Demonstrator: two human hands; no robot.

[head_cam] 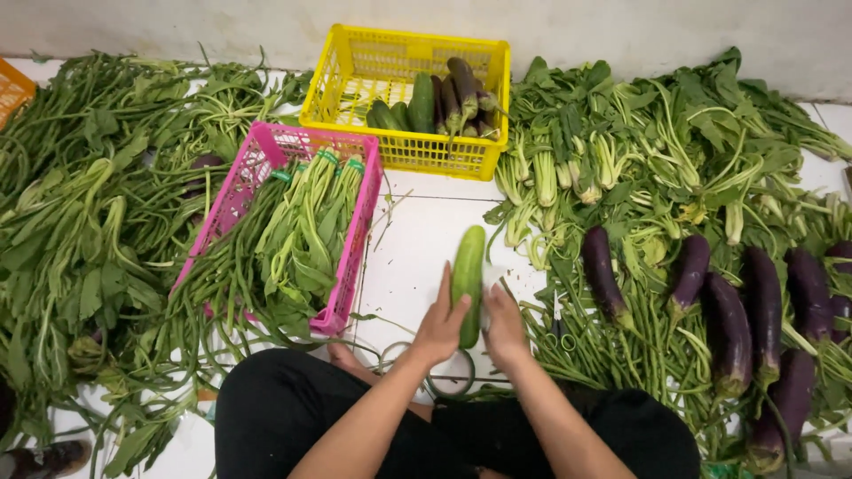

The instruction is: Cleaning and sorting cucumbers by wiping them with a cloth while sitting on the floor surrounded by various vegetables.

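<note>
A long green cucumber (pixel 468 270) is held upright over the white tiled floor (pixel 417 239), in front of my knees. My left hand (pixel 439 325) grips its lower part from the left. My right hand (pixel 504 325) closes on it from the right, with something pale between the fingers and the cucumber. A roll of tape (pixel 448 377) lies on the floor just below both hands.
A yellow crate (pixel 355 66) at the back holds cucumbers and eggplants. A pink crate (pixel 351 266) to the left holds bundled greens. Loose leafy greens cover the left and right sides. Several purple eggplants (pixel 728 315) lie at the right. Scissors (pixel 557 330) lie beside my right hand.
</note>
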